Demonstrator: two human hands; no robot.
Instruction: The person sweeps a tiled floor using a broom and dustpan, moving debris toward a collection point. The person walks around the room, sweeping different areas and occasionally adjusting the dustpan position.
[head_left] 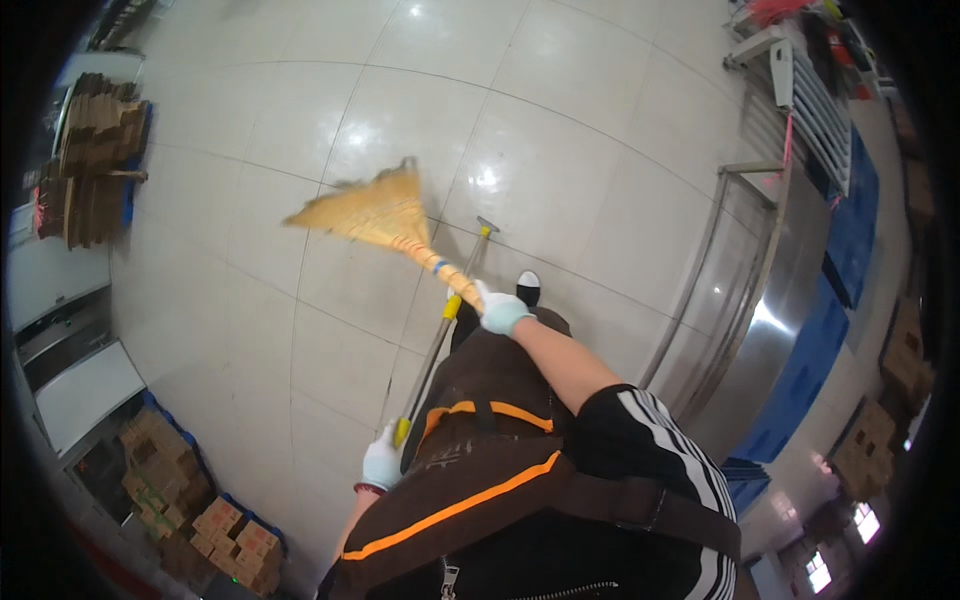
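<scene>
The pale tiled floor (560, 130) fills most of the view, glossy enough to throw back the ceiling lights. Along the right runs a long steel counter (770, 300) with blue crates or mats (815, 350) beside it, and a white rack (815, 100) stands beyond. At the left edge sit stacks of flattened cardboard (95, 155), and cardboard boxes (190, 500) crowd the lower left corner.

The person wears a dark apron (490, 480) trimmed in orange, and one black shoe (527, 288) shows ahead of it.

The straw broom (380, 213) is out in front of the body, over open tiles. Its long axis runs from lower right to upper left, with the fanned bristles pointing away to the upper left and seeming to sit low over the floor. The right hand (498, 312), in a light glove, has its fingers wrapped closed around the wrapped neck of the broom, a grip low enough on the shaft to steer the head firmly.

A second long handle, the yellow-tipped pole (440, 335), slants from beside the left hip up toward the shoe, its flat metal end near the floor. The left hand (382, 462), also gloved, is curled shut around its yellow lower end, holding it close against the apron, likely to keep it clear of the broom.
</scene>
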